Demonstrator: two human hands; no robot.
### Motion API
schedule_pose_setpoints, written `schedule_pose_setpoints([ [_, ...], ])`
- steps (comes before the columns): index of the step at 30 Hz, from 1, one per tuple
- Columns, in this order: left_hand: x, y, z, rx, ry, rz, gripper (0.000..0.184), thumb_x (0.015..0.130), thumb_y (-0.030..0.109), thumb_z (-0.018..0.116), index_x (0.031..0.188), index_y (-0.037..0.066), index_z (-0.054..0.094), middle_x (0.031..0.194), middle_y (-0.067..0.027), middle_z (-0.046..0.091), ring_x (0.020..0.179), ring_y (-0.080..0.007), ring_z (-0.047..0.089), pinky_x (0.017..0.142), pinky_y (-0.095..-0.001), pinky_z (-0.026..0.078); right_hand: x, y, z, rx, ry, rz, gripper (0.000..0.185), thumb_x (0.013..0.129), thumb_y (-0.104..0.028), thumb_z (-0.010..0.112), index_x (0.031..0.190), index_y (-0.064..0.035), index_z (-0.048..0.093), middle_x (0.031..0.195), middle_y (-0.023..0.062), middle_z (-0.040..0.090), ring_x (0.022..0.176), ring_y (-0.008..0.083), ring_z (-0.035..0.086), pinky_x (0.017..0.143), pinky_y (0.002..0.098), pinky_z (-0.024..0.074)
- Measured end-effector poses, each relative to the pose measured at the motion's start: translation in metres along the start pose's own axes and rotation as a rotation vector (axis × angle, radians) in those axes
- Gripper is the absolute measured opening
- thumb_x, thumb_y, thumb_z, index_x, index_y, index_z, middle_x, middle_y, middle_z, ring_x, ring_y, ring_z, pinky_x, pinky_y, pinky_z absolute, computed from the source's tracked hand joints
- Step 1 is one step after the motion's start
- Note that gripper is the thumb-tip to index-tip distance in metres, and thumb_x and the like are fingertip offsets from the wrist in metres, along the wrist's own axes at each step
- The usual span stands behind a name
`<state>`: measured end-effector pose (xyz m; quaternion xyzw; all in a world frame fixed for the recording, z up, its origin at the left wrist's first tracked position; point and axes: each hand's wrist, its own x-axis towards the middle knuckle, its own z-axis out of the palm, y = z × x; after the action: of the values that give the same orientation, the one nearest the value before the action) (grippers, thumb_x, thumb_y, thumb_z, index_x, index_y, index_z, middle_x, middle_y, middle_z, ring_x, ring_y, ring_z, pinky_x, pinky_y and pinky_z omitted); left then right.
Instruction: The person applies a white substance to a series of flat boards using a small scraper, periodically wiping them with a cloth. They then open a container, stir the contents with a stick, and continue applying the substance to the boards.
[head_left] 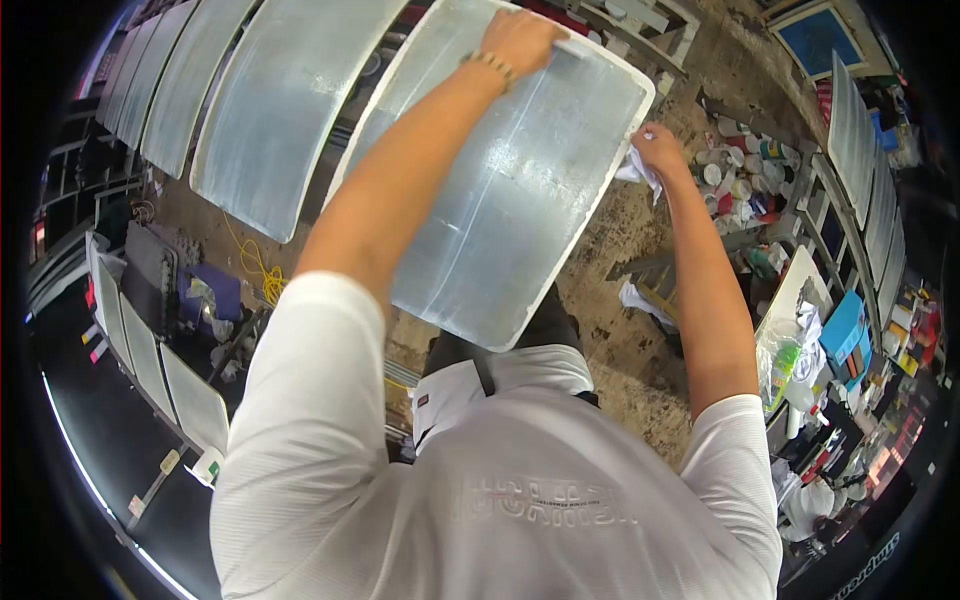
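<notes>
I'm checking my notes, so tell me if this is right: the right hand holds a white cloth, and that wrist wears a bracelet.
The bracelet is on the wrist of the left hand, as the head view shows; the right hand does hold a white cloth.

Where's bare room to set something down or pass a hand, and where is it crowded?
The white-rimmed grey panel is bare right of the left arm. A strip of stained floor lies open along that panel's right edge, below the white cloth in the right hand. Beyond it, heaped containers crowd the floor.
</notes>
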<state>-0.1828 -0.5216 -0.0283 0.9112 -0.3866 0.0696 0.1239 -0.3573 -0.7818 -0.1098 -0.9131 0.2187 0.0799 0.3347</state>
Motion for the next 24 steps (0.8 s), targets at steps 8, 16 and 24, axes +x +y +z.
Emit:
schedule_pose_setpoints([
  [8,-0.092,0.031,-0.021,0.049,-0.283,-0.056,0.042,0.081,0.003,0.063,0.117,0.020,0.076,0.108,-0.0102,0.076,0.107,-0.0269,0.069,0.096,-0.0443,0.048,0.002,-0.002,-0.002,0.308,-0.147,0.067,0.018,0.088,-0.021,0.073,0.085,-0.0048,0.065,0.073,0.0033,0.062,0.066,0.0108,0.054,0.058,0.0304,0.0441],
  [16,-0.371,0.101,-0.088,-0.015,-0.299,-0.147,0.052,0.075,0.004,0.068,0.127,0.014,0.068,0.138,-0.0035,0.064,0.129,-0.0313,0.055,0.106,-0.0531,0.041,0.025,0.016,0.007,0.275,-0.177,0.026,0.015,0.088,-0.019,0.072,0.084,-0.0052,0.066,0.075,0.0024,0.063,0.066,0.0121,0.055,0.059,0.0308,0.0447],
  [24,-0.508,0.131,-0.156,-0.109,-0.521,-0.351,0.051,0.074,0.003,0.062,0.124,0.014,0.070,0.136,-0.0041,0.066,0.127,-0.0303,0.057,0.107,-0.0508,0.040,0.032,0.021,0.009,0.325,-0.194,0.034,0.017,0.084,-0.019,0.069,0.083,-0.0027,0.064,0.073,0.0047,0.063,0.064,0.0140,0.055,0.056,0.0347,0.0432],
])
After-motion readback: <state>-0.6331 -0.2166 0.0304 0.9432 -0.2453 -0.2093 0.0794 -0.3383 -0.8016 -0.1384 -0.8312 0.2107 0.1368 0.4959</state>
